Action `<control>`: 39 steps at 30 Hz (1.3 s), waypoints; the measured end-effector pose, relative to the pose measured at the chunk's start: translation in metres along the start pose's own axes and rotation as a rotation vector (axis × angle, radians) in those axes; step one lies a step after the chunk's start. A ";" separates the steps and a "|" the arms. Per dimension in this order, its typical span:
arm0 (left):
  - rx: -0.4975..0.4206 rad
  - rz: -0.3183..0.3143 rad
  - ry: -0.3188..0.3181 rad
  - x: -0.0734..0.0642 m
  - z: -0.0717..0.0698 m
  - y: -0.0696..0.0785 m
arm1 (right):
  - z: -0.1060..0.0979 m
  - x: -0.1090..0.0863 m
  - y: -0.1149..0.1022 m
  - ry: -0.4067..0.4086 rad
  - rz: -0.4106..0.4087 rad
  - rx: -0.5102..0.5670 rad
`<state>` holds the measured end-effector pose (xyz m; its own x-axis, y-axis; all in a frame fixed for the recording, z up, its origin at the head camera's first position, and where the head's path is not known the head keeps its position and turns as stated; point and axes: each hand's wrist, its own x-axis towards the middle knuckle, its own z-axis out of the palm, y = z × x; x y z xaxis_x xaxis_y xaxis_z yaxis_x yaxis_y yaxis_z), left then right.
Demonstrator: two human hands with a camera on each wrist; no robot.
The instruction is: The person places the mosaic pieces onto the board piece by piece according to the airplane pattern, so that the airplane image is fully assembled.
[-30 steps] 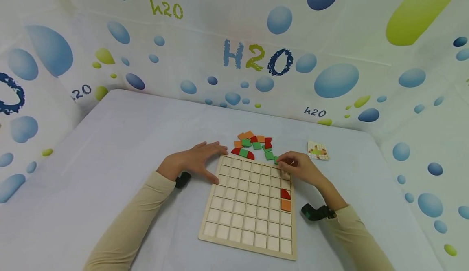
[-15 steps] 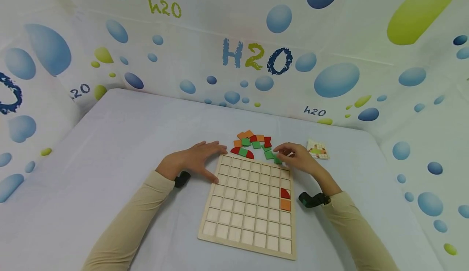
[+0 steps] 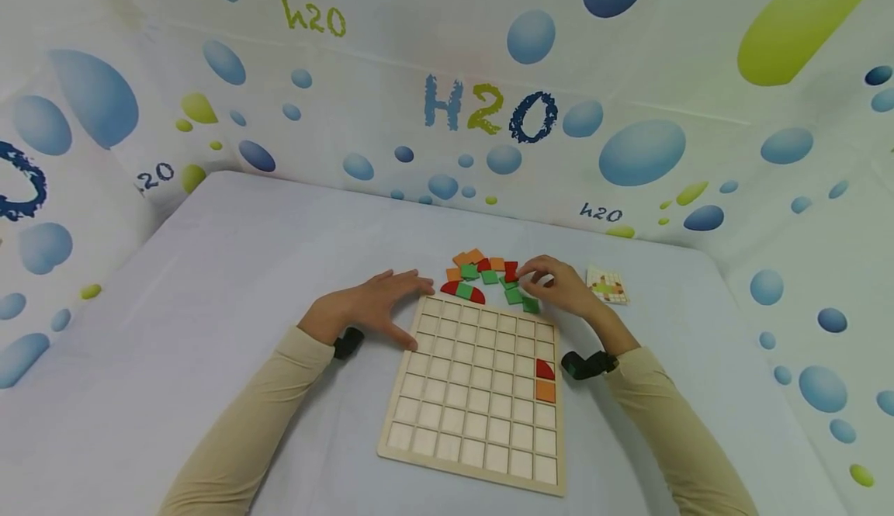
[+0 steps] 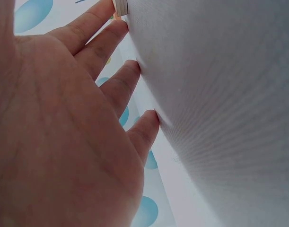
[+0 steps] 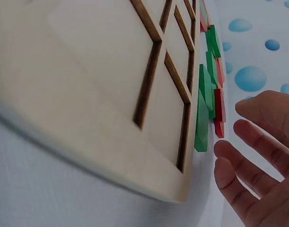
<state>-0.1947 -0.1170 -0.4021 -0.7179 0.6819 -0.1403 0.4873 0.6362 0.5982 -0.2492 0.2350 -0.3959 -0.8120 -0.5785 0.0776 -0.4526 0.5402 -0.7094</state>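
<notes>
A wooden grid board (image 3: 447, 403) lies on the table, with a red curved piece (image 3: 545, 369) above an orange square tile (image 3: 545, 390) in its right column. My left hand (image 3: 370, 306) is spread at the board's upper left, thumb and index fingertip at its edge. In the left wrist view its other fingertips (image 4: 146, 123) rest on the cloth. Beyond the board's top right corner my right hand (image 3: 562, 287) hovers, fingers loosely bent and holding nothing. Close to its fingertips are green square tiles (image 3: 531, 305) and a notched red piece (image 3: 511, 271).
Several orange tiles (image 3: 475, 256) lie loose behind the board. A red and green row of pieces (image 3: 464, 292) sits at its top edge. A small pattern card (image 3: 606, 286) lies to the right. Printed cloth (image 3: 391, 50) hangs behind the white table (image 3: 279, 244).
My right hand has moved up from the board's top right corner, away from the nearest green tile, toward the notched red piece. My left hand has stayed in place.
</notes>
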 end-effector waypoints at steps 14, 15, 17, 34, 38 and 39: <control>-0.002 -0.003 -0.006 -0.001 0.000 0.001 | 0.007 0.007 0.012 -0.082 -0.143 0.015; -0.004 -0.003 -0.006 -0.001 0.000 0.001 | 0.007 0.007 0.012 -0.082 -0.132 0.012; -0.008 -0.003 -0.008 -0.001 0.000 0.002 | 0.007 0.006 0.011 -0.080 -0.106 -0.001; 0.000 -0.006 -0.010 0.000 -0.001 0.001 | 0.007 0.003 0.002 -0.055 0.039 -0.020; -0.002 -0.004 -0.004 -0.001 -0.001 0.002 | 0.007 0.000 0.003 -0.046 0.054 -0.021; -0.002 -0.002 -0.003 -0.001 -0.001 0.002 | 0.006 -0.001 0.003 -0.042 0.055 -0.018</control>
<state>-0.1941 -0.1169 -0.4001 -0.7175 0.6815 -0.1440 0.4846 0.6369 0.5996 -0.2472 0.2331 -0.4024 -0.8198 -0.5726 0.0093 -0.4148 0.5825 -0.6990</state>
